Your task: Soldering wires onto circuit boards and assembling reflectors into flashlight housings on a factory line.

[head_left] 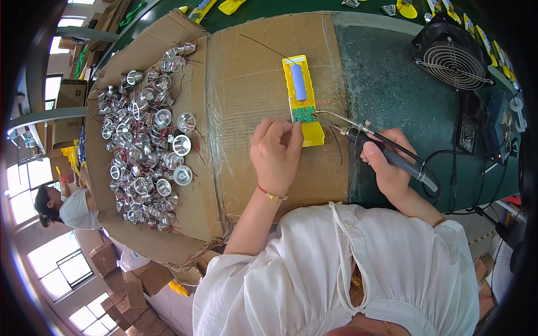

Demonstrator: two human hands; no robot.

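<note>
A yellow plastic housing (314, 134) lies on the cardboard in front of me. In it sit a blue cylindrical battery cell (298, 84) and a small green circuit board (304, 115), with thin red and dark wires around them. My left hand (276, 150) is at the board's near left edge, thumb and fingers pinched together; what they hold, if anything, is too small to make out. My right hand (391, 165) grips a soldering iron (395, 159) with a feed tube along it. Its tip points left and reaches the board's right side.
A cardboard box (190, 84) full of shiny reflector cups (134, 154) with wires stands at left. At the back right is a black fan (453, 59) on the green tabletop (386, 73). Black cables run along the right. Another person (70, 207) is at far left.
</note>
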